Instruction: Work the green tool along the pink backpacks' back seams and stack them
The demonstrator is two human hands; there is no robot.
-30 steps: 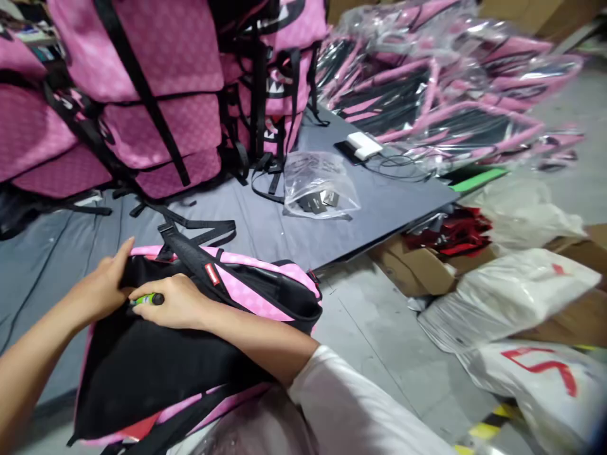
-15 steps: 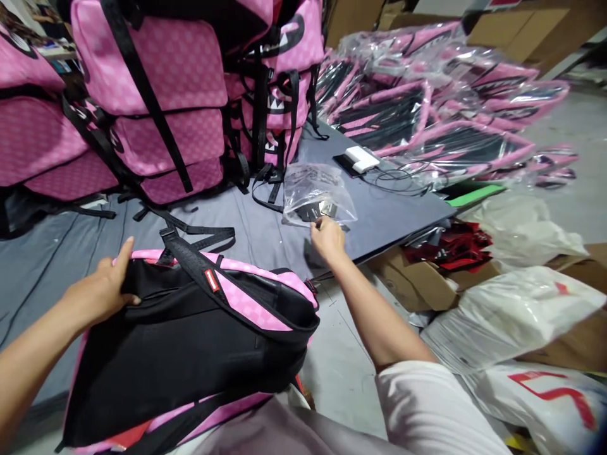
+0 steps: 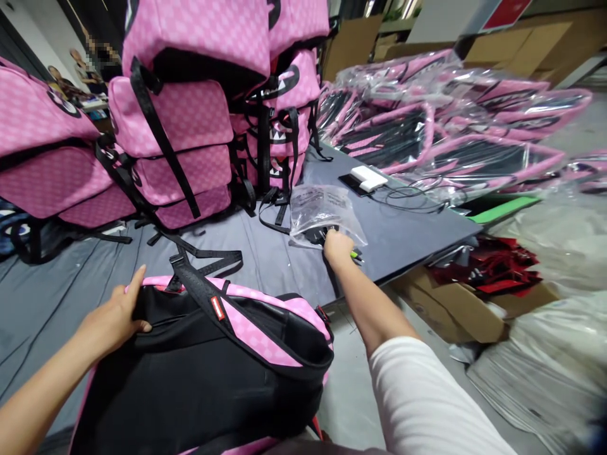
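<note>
A black and pink backpack (image 3: 203,379) lies in front of me, its black back panel and a strap with a red label facing up. My left hand (image 3: 114,316) grips its far left edge, thumb on the near side and the other fingers behind. On the grey table, my right hand (image 3: 338,248) is curled at the mouth of a clear plastic bag (image 3: 327,208) holding small black pieces (image 3: 317,235). Its fingertips are hidden, as is whatever they hold. A small lime-green item (image 3: 355,254) shows beside the right hand; I cannot tell whether it is held.
Stacked pink backpacks (image 3: 171,120) stand behind at the left. Plastic-wrapped pink and black backpacks (image 3: 455,126) are piled beyond the table (image 3: 398,227). A white device (image 3: 368,178) with a black cable lies near its edge. An open cardboard box (image 3: 455,309) sits below right. People are far back left.
The view has shifted, so things sit lower in it. My right hand has gone further over the bag's mouth, and a lime-green item now shows beside it. My left hand keeps its hold.
</note>
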